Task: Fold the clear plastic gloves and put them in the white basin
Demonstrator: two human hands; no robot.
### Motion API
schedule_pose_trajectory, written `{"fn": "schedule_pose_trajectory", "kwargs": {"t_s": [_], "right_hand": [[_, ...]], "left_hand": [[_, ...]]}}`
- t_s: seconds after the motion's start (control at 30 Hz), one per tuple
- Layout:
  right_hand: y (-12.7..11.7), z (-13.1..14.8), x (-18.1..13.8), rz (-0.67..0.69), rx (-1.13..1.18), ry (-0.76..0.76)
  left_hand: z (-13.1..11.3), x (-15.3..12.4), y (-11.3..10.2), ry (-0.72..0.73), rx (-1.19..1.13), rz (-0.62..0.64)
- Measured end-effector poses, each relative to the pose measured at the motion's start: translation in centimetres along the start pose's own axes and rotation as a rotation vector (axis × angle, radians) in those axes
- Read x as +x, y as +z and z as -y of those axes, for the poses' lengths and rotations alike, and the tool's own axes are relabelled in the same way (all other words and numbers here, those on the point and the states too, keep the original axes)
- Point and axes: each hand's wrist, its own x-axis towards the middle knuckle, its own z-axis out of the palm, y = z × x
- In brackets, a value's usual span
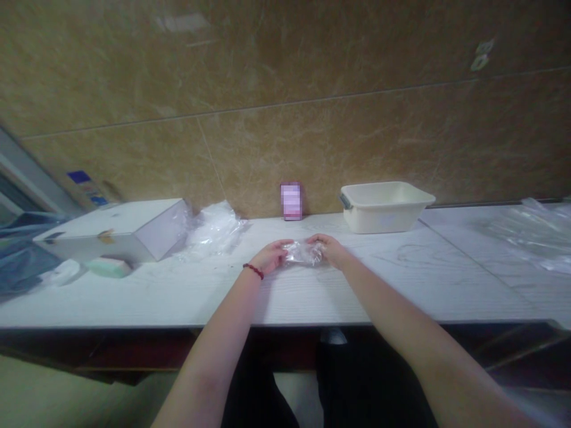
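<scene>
A small crinkled clear plastic bag [303, 254] is stretched between my two hands, just above the middle of the white table. My left hand [271, 257], with a dark red bead bracelet at the wrist, is closed on the bag's left end. At its right end, my right hand [329, 249] pinches the plastic between thumb and fingers. Whether anything lies inside the bag I cannot tell. Behind the hands, a phone [291, 202] with a blurred screen leans upright against the wall.
A cream plastic bin [379, 217] stands at the back right. To the left are a white box [120, 229], a heap of clear plastic bags [216, 229] and a pale green block [108, 267]. More clear plastic [542, 232] lies far right. The table's front edge [307, 324] runs below my forearms.
</scene>
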Motion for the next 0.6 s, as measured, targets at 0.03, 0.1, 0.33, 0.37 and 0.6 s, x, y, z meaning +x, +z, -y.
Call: {"fn": "schedule_pose_trajectory", "kwargs": {"t_s": [0.03, 0.1, 0.33, 0.37, 0.6], "right_hand": [[-0.04, -0.03, 0.03, 0.004, 0.002, -0.012], [-0.12, -0.08, 0.1, 0.005, 0.024, -0.024], [-0.4, -0.33, 0.53, -0.101, 0.103, -0.056], [-0.45, -0.37, 0.61, -0.112, 0.098, -0.071], [-0.54, -0.53, 0.68, -0.022, -0.13, -0.073]], "left_hand": [[-0.03, 0.01, 0.0, 0.013, -0.003, -0.011], [-0.15, 0.01, 0.05, 0.039, -0.008, -0.045], [-0.42, 0.23, -0.04, 0.136, -0.011, -0.131], [-0.47, 0.27, -0.03, 0.147, -0.024, -0.149], [-0.82, 0.04, 0.25, 0.222, -0.026, -0.172]]}}
